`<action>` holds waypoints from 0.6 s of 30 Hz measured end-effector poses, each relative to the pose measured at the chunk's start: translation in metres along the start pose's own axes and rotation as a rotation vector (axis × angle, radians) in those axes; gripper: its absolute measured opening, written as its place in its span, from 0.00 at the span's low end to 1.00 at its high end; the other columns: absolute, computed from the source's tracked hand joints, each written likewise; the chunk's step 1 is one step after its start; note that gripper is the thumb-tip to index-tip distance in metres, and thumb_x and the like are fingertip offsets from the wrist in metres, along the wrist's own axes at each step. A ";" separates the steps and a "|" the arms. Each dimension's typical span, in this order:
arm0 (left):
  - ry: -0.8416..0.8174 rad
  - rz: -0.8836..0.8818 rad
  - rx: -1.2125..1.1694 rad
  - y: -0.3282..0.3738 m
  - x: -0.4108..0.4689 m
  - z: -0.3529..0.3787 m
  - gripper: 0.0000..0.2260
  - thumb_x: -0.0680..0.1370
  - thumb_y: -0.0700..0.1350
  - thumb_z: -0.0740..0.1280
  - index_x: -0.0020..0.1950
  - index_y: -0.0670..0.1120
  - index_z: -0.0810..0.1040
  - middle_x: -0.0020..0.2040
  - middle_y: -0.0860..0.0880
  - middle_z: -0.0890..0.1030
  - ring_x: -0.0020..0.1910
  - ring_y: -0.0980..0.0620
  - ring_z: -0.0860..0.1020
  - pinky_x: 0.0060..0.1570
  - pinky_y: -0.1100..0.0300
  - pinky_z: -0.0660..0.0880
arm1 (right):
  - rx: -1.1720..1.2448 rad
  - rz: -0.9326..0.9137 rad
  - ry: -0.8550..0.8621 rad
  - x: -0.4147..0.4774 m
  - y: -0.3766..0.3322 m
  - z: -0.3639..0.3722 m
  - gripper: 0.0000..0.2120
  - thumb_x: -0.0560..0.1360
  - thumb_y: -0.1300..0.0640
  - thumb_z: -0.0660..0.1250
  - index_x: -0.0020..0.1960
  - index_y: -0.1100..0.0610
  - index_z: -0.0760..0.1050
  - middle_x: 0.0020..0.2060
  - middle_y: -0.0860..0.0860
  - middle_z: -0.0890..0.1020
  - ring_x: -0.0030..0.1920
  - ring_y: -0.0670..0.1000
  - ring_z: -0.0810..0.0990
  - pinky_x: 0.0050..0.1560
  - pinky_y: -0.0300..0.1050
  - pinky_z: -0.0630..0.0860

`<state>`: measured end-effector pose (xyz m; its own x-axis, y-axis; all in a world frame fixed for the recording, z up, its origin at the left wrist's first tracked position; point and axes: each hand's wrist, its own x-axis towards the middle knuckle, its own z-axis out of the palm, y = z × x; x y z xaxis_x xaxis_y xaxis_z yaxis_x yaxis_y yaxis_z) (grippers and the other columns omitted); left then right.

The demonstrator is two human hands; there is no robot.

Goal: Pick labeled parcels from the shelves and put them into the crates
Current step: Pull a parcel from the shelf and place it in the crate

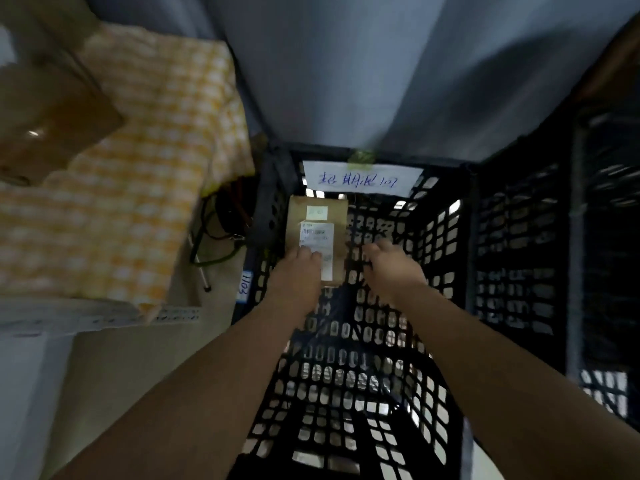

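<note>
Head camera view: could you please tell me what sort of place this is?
Probably a parcel sorting or storage room: a black perforated plastic crate bearing a handwritten paper sign, a labeled brown parcel lying inside it, and a second black crate alongside on the right.

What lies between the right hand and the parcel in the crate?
Only a narrow strip of bare mesh of the crate, seen in the head view; the right hand sits just apart from the parcel.
</note>
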<state>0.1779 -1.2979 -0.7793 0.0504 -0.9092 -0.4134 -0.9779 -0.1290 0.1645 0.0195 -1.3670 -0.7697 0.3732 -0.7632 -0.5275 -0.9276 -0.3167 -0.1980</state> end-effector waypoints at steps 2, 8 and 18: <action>0.018 0.012 0.003 0.001 -0.028 -0.029 0.20 0.78 0.41 0.61 0.70 0.45 0.66 0.66 0.45 0.69 0.65 0.45 0.66 0.61 0.53 0.69 | -0.053 -0.031 0.025 -0.033 -0.007 -0.025 0.18 0.80 0.57 0.56 0.70 0.56 0.66 0.67 0.55 0.67 0.66 0.57 0.66 0.58 0.51 0.71; 0.104 -0.100 0.063 0.017 -0.129 -0.110 0.20 0.79 0.45 0.61 0.71 0.46 0.65 0.65 0.44 0.70 0.64 0.44 0.67 0.59 0.53 0.68 | -0.125 -0.154 0.108 -0.136 -0.032 -0.087 0.18 0.81 0.53 0.55 0.69 0.57 0.66 0.66 0.55 0.71 0.67 0.58 0.66 0.61 0.53 0.72; 0.385 -0.294 -0.007 0.100 -0.316 -0.150 0.18 0.81 0.49 0.58 0.69 0.45 0.67 0.63 0.45 0.72 0.63 0.44 0.69 0.58 0.52 0.70 | -0.296 -0.565 0.205 -0.288 -0.047 -0.145 0.19 0.81 0.50 0.55 0.69 0.57 0.68 0.65 0.56 0.72 0.65 0.58 0.69 0.58 0.52 0.70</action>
<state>0.0943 -1.0825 -0.4976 0.3969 -0.9142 -0.0821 -0.9097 -0.4037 0.0970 -0.0420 -1.2137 -0.4887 0.8230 -0.5167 -0.2361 -0.5559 -0.8180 -0.1475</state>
